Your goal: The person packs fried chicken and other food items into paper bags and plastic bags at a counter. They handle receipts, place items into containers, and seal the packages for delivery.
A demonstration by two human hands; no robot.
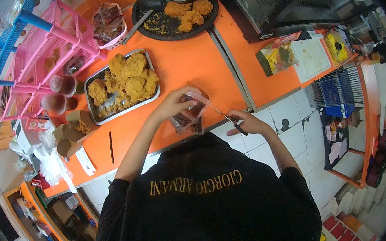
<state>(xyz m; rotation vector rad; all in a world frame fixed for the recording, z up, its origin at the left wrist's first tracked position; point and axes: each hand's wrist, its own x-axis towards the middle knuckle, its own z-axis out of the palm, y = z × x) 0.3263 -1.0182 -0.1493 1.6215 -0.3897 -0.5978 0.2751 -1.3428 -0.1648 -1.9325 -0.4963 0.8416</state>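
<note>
My left hand (178,102) grips a strip of clear plastic sachets filled with dark red sauce (192,111) over the front edge of the orange counter (189,59). Dark-handled scissors (230,118) are held in my right hand (249,122). Their blades point left and reach the pinkish end of the sachet plastic; whether they cut into it I cannot tell. Just beyond my left hand lies a metal tray (130,113) with several pieces of fried chicken (131,75) and loose crumbs.
At the back sit a black round tray (164,36) with fried pieces and tongs, and a pink basket (115,43) of sachets. A pink rack (56,39), sauce bottles (62,85) and an open cardboard box (68,135) crowd the left. A metal-edged seam (232,68) crosses the counter.
</note>
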